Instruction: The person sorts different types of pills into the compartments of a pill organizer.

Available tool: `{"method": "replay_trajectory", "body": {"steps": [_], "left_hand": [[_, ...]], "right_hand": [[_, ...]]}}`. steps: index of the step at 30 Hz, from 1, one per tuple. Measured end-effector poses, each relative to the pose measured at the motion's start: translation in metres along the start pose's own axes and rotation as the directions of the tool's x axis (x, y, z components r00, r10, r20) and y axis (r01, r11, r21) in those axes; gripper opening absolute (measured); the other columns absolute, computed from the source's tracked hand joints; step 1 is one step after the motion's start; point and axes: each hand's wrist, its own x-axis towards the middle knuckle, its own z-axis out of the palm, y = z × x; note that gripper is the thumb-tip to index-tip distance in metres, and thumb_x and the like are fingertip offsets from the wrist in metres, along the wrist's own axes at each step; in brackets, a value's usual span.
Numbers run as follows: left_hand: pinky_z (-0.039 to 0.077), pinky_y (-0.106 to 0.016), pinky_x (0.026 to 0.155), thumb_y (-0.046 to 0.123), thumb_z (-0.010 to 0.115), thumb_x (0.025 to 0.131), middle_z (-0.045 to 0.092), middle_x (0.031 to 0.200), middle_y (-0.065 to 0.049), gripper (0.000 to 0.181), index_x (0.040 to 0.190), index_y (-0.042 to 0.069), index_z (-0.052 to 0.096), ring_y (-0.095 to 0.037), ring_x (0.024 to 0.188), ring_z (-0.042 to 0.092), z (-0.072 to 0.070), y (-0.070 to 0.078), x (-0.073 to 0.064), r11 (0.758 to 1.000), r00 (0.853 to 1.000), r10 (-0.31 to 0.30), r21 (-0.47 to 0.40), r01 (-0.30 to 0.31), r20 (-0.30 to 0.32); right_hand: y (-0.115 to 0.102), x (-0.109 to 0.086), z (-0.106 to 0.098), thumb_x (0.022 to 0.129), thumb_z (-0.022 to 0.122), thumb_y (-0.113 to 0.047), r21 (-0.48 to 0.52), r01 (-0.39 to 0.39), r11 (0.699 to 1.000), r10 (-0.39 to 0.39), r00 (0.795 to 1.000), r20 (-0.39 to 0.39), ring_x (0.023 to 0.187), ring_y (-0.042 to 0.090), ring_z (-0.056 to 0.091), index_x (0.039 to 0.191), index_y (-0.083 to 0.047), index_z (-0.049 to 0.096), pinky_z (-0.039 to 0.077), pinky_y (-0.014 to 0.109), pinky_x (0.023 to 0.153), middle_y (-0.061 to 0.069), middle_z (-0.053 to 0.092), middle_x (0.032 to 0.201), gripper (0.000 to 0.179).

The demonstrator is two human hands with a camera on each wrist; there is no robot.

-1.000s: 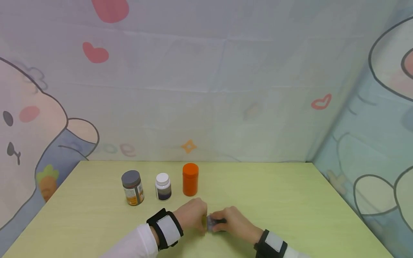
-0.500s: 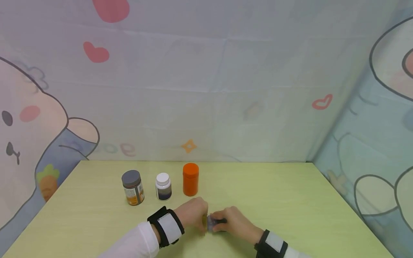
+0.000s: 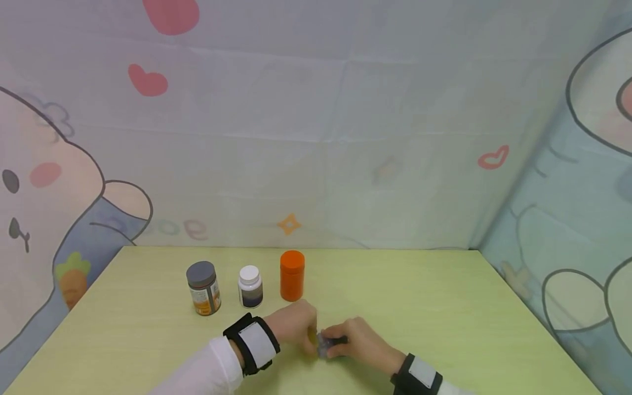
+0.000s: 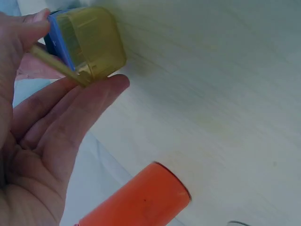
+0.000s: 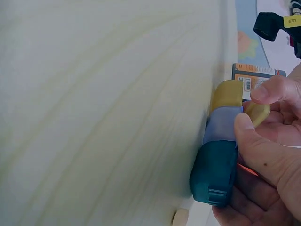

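A small pill organizer [image 5: 220,125] with yellow, blue-purple and teal compartments in a row is in both hands, low over the table. My right hand [image 3: 362,343] grips its teal and purple part, thumb on one side and fingers beneath. The yellow compartment [image 4: 96,42] is see-through, and its yellow lid [image 5: 257,114] stands swung out from the body. With thumb and fingers my left hand [image 3: 294,325] pinches this lid. Seen from the head, the fingers cover much of the organizer.
Behind the hands stand a grey-capped bottle [image 3: 203,296] with an orange label, a white bottle [image 3: 250,286] and an orange bottle [image 3: 292,277], the last close past my left hand. A cartoon-printed cloth [image 3: 345,137] hangs at the table's [image 3: 434,296] far edge.
My left hand has shifted very slightly, and the organizer is tilted a little differently between the hands. Both hands keep their hold, and the bottles stay put.
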Motion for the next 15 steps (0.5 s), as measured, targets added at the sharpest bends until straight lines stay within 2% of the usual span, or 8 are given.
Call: {"method": "replay_trajectory", "body": {"steps": [4,6,8,10,12,15], "left_hand": [[0.042,-0.013,0.052,0.021,0.078,0.067,0.066,0.069,0.004,0.018,0.076,0.006,0.073,0.001,0.056,0.050,-0.008,-0.006,-0.002,0.987,0.996,-0.003,-0.158,0.017,0.085],[0.042,-0.015,0.052,0.020,0.075,0.072,0.067,0.070,0.004,0.016,0.081,0.006,0.074,0.001,0.056,0.049,-0.014,-0.009,-0.004,0.969,0.992,-0.014,-0.244,0.044,0.124],[0.041,-0.016,0.051,0.018,0.072,0.076,0.065,0.067,0.005,0.013,0.081,0.007,0.074,0.000,0.054,0.048,-0.019,-0.011,-0.004,0.951,0.992,-0.027,-0.301,0.064,0.127],[0.041,-0.016,0.050,0.015,0.070,0.079,0.064,0.065,0.004,0.010,0.080,0.006,0.074,-0.001,0.054,0.049,-0.024,-0.014,-0.003,0.936,0.995,-0.051,-0.344,0.078,0.087],[0.043,-0.017,0.050,0.010,0.068,0.079,0.063,0.063,0.002,0.008,0.077,0.005,0.073,-0.003,0.053,0.050,-0.026,-0.016,-0.001,0.923,0.997,-0.078,-0.376,0.080,0.021],[0.045,-0.018,0.050,0.006,0.068,0.078,0.064,0.064,0.000,0.006,0.076,0.003,0.073,-0.005,0.053,0.052,-0.024,-0.020,0.002,0.916,0.990,-0.123,-0.392,0.084,-0.075]], "right_hand": [[-0.001,-0.001,0.000,0.073,0.072,-0.013,0.001,0.006,1.000,-0.006,1.000,0.003,0.088,0.013,0.063,0.102,0.002,0.067,0.049,0.021,0.075,0.012,0.067,0.100,0.033],[-0.001,-0.001,0.001,0.074,0.071,-0.014,-0.012,0.009,1.000,-0.008,1.000,0.005,0.090,0.013,0.063,0.103,0.002,0.067,0.049,0.021,0.076,0.012,0.067,0.100,0.033],[-0.002,-0.002,0.001,0.075,0.071,-0.014,-0.022,0.001,1.000,-0.001,1.000,0.007,0.091,0.014,0.063,0.104,0.002,0.066,0.049,0.022,0.077,0.012,0.067,0.101,0.033],[-0.002,-0.002,0.001,0.075,0.070,-0.014,-0.030,-0.016,0.999,0.016,1.000,0.010,0.093,0.014,0.062,0.105,0.002,0.066,0.048,0.022,0.078,0.011,0.067,0.102,0.034],[-0.002,-0.002,0.001,0.076,0.070,-0.014,-0.040,-0.027,0.999,0.027,1.000,0.011,0.094,0.015,0.062,0.105,0.003,0.066,0.049,0.023,0.078,0.011,0.066,0.103,0.034],[-0.002,-0.002,0.001,0.076,0.070,-0.016,-0.041,-0.036,0.999,0.036,0.999,0.009,0.095,0.016,0.062,0.105,0.003,0.066,0.049,0.024,0.078,0.012,0.066,0.104,0.035]]}}
